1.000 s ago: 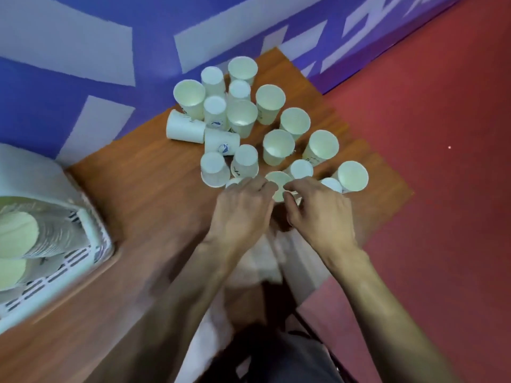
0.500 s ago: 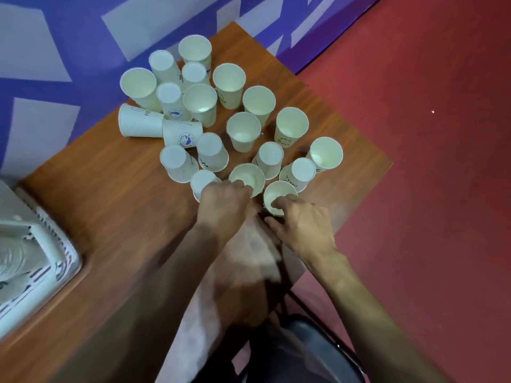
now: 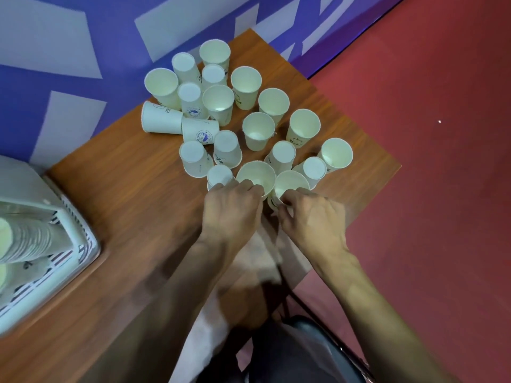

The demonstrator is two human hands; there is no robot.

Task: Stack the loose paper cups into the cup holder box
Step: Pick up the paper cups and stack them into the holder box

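Head view looked down on a wooden desk (image 3: 124, 205) with the loose paper cups (image 3: 258, 131) crowded in the upper middle of the frame. Some stood mouth up, some were turned over, and two toppled cups (image 3: 161, 118) lay on their sides at the cluster's left edge.

The left hand (image 3: 232, 211) had its fingers curled round the near wall of the centre cup (image 3: 255, 175), a mouth-up one at the bottom of the cluster. The right hand (image 3: 312, 217) pinched the near rim and wall of the neighbouring cup (image 3: 290, 182), which stood just to its right and touched it or very nearly did.

Both cups were the closest to the person and both faced up. That was probably why they were chosen: one could drop into the other without being turned.

The cup holder box (image 3: 83, 244) sat at the lower left edge of the frame, well apart from the cluster. A nested row of cups (image 3: 25, 241) already lay in it on its side. With the box that far off, nesting a few cups by hand first would have spared trips across the desk, and the overturned cups would have needed flipping before they could join
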